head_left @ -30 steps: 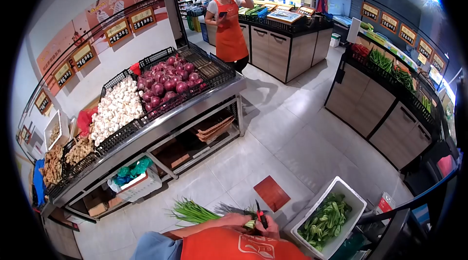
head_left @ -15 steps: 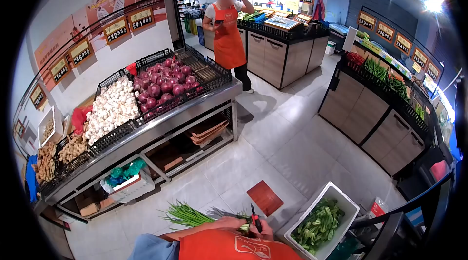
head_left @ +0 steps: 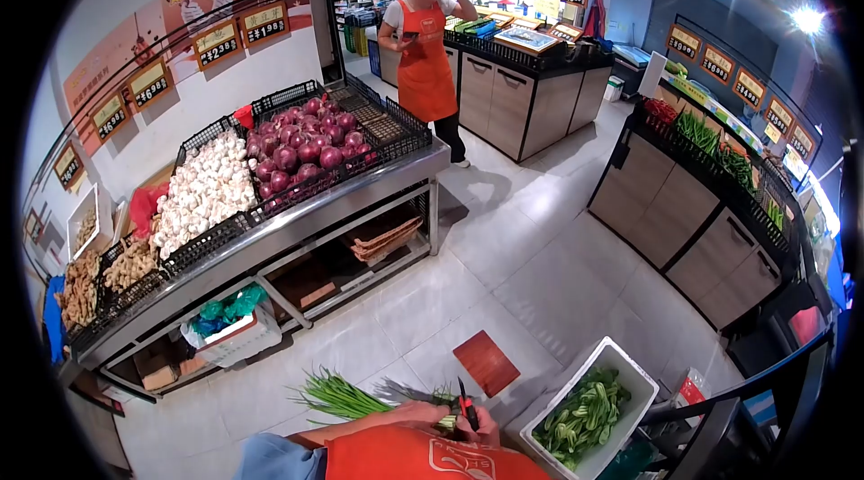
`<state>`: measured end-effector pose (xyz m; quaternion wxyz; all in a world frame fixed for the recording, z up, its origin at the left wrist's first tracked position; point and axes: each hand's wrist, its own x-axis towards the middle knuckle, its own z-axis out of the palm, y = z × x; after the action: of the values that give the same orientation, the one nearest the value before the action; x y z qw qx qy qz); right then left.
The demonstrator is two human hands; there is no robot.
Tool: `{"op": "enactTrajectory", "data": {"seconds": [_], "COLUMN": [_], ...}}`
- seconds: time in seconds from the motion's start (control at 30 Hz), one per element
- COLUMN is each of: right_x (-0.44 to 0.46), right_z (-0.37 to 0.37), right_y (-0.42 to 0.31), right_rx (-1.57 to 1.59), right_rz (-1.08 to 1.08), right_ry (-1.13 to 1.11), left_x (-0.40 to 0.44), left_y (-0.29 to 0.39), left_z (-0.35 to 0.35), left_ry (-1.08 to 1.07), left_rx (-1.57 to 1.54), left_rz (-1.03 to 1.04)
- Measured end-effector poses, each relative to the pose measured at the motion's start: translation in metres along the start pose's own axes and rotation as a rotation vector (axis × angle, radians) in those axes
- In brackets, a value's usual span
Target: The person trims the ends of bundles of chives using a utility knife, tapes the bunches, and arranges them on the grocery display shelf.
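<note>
Low in the view, my left hand (head_left: 421,413) is closed round a bundle of long green stalks (head_left: 340,395), whose thin leaves spread out to the left. Their pale ends (head_left: 447,422) stick out between my two hands. My right hand (head_left: 481,427) grips a red and black knife (head_left: 467,407) with its dark blade pointing up, close beside those ends. To the right of my hands a white foam box (head_left: 641,380) holds leafy greens (head_left: 583,417).
A red-brown square (head_left: 487,363) lies on the floor ahead. At left a metal stand (head_left: 315,206) bears garlic (head_left: 205,192), red onions (head_left: 301,152) and ginger. A person in an orange apron (head_left: 425,66) stands beyond it. A vegetable counter (head_left: 666,192) is at right.
The camera view has shifted slightly. Both hands keep hold of the stalks and knife with little visible movement. The other person's raised hand stays near the head.
</note>
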<state>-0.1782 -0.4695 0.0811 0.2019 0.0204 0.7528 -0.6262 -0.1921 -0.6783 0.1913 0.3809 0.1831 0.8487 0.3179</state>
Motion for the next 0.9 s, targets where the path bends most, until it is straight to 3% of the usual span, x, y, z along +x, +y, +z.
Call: {"op": "enactTrajectory", "data": {"seconds": [0.2,0.3,0.4,0.43,0.53,0.57,0.67,0.8,0.83,0.9], "right_x": [0.002,0.000,-0.006,-0.008,-0.003,0.000,-0.007,-0.008,-0.007,0.000], "right_z": [0.002,0.000,-0.002,-0.003,-0.009,-0.009,-0.010,-0.009,-0.007,-0.004], "right_y": [0.020,0.020,0.005,0.001,0.008,0.016,-0.010,-0.021,-0.016,0.008], "right_rx": [0.024,0.003,-0.048,-0.095,-0.106,-0.143,-0.041,-0.087,-0.066,-0.026], "right_rz": [-0.030,-0.004,-0.008,-0.039,-0.024,-0.068,-0.074,-0.106,-0.099,-0.098], "right_ry": [-0.008,-0.022,0.007,0.014,-0.057,-0.041,-0.050,0.008,0.004,0.015], "left_x": [-0.008,0.001,0.003,0.006,0.012,0.020,0.002,0.005,0.004,-0.001], "left_y": [0.016,-0.004,0.008,-0.003,-0.008,-0.027,0.008,-0.008,0.000,0.005], "left_z": [-0.010,0.004,-0.001,0.006,0.008,0.018,-0.001,0.005,-0.002,-0.010], "left_ry": [-0.041,0.032,0.005,0.026,0.042,0.067,0.074,0.089,0.023,0.018], "left_rx": [0.037,-0.154,-0.092,-0.195,-0.070,0.005,0.030,-0.125,0.018,-0.042], "left_rz": [-0.017,0.040,-0.100,-0.034,0.004,0.132,0.040,0.059,-0.019,0.011]}}
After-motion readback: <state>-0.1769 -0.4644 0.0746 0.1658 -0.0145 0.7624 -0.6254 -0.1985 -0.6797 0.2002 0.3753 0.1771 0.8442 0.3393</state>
